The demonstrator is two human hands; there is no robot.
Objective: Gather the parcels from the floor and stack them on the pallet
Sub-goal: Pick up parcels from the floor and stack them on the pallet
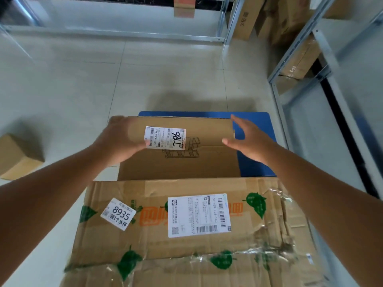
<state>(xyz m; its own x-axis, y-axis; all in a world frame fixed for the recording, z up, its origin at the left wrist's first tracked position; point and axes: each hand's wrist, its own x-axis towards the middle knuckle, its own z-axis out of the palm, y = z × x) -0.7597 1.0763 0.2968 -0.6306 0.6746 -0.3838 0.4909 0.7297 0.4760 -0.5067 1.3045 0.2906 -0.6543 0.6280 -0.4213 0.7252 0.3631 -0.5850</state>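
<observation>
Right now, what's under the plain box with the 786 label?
The blue pallet shows beyond and right of the plain box. Under the box itself is covered; its near edge hides behind the leaf-print box.

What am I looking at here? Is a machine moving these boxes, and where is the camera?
No machine: these are a person's two bare arms. The single camera sits on the person's head and looks forward and down, so you see the scene as they do.

The left hand grips the left edge of a plain cardboard box that bears a white label. The right hand is open, its fingers spread by the box's right edge, holding nothing. That box lies over a blue pallet on the tiled floor. Nearer the camera is a bigger, crumpled box with green leaf prints. A small parcel waits on the floor at left, and metal shelves with more cartons stand at right.
</observation>
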